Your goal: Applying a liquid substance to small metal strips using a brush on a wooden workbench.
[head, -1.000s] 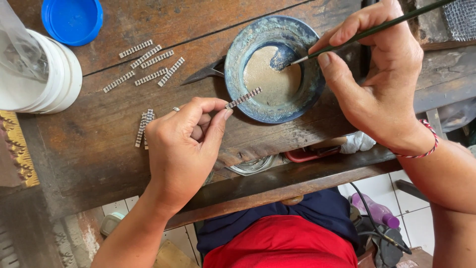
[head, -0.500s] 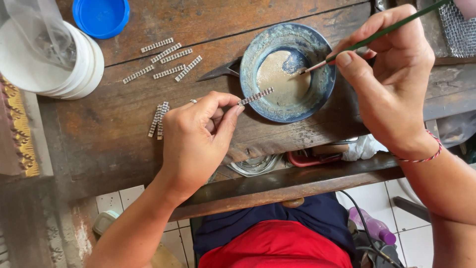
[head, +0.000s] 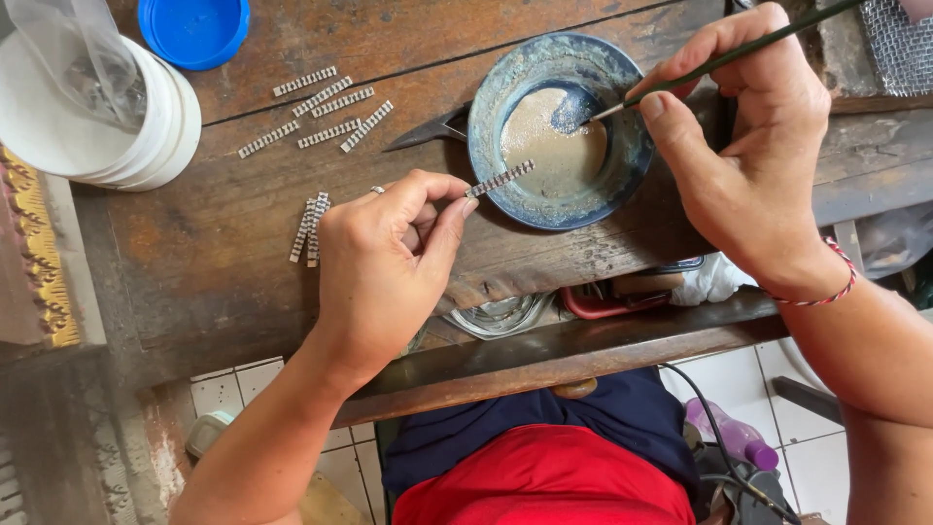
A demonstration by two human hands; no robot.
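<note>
Dipping deeper now, brush (head: 739,53) tip into bowl (head: 562,128) paste, right hand (head: 753,165) pinching it; left hand (head: 384,267) fingertips gripping small ridged strip (head: 501,179) end beside bowl rim; light, stiff, probably easily dropped.

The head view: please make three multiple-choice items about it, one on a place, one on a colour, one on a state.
1. Where is the tip of the brush?
A. in the dish
B. on the blue lid
C. on the floor

2. What colour is the round lid?
A. red
B. blue
C. green

3. How is the strip at the left hand?
A. lying flat on the table
B. pinched between fingertips
C. sunk in the liquid

Key: 1 A, the tip, held by the right hand, touches the liquid in the dish. 2 B, it is plainly blue. 3 B, thumb and finger grip one end, with the other end over the dish.
</note>
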